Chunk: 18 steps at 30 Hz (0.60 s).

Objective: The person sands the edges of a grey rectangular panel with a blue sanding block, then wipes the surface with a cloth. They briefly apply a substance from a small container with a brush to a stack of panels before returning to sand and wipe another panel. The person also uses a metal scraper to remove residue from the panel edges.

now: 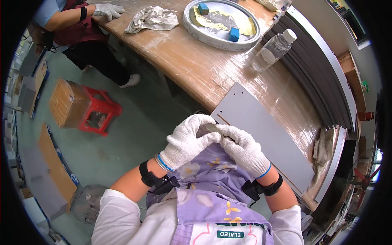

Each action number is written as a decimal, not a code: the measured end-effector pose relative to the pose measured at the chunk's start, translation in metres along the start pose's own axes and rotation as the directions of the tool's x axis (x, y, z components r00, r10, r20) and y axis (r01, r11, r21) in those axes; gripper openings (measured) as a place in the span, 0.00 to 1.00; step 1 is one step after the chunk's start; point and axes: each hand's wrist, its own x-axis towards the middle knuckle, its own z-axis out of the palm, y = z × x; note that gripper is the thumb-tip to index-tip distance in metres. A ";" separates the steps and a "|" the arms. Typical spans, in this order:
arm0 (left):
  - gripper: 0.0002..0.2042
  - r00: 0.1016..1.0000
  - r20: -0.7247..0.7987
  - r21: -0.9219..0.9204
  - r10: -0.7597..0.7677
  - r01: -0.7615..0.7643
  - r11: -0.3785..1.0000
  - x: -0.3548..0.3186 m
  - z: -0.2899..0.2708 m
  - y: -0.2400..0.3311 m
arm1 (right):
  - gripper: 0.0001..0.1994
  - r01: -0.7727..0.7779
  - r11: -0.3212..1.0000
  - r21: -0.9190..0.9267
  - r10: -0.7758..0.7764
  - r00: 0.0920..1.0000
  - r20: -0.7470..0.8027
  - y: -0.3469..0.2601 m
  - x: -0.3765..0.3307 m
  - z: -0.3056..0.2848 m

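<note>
Both my hands wear white knit gloves and meet in front of my purple flowered apron [204, 171]. Between the fingers of my left hand [185, 139] is a small grey-brown flat piece [210, 128], its kind too covered to make out. My right hand [244, 150] is closed with its fingertips at the right end of that piece, gripping it too. Just beyond my hands, a long grey panel [265, 130] with small holes and a slot near its edge lies slantwise on the table, its near edge partly behind my right hand.
The film-covered table [196, 77] carries a round pan [255, 38] with blue blocks [234, 34], a crumpled cloth [153, 19], a clear bottle [273, 51] and stacked dark strips [318, 69]. A co-worker's gloved hand [108, 11] rests far left. A red stool [100, 110] and carton [67, 102] stand on the floor.
</note>
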 end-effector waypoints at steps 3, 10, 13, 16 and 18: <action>0.09 0.953 0.170 -0.237 -0.250 0.286 0.928 -0.017 -0.009 -0.021 | 0.18 -0.139 0.990 -0.001 0.139 0.989 0.043 0.002 -0.020 0.008; 0.11 0.900 -0.174 0.235 -0.401 0.433 0.870 -0.024 -0.041 -0.048 | 0.18 -0.240 0.914 0.327 0.241 0.970 0.038 0.032 -0.066 -0.005; 0.28 0.932 -0.153 0.755 0.328 -0.104 0.647 -0.017 -0.032 -0.042 | 0.18 -0.234 0.917 0.323 0.262 0.964 -0.043 0.049 -0.086 -0.008; 0.20 0.883 0.017 0.851 0.468 -0.259 0.457 -0.010 -0.015 -0.032 | 0.17 -0.207 0.895 0.394 0.276 0.953 -0.125 0.063 -0.104 -0.011; 0.07 0.848 0.140 0.762 0.511 -0.422 0.492 -0.004 -0.002 -0.019 | 0.17 -0.194 0.840 0.507 0.319 0.932 -0.171 0.070 -0.114 -0.011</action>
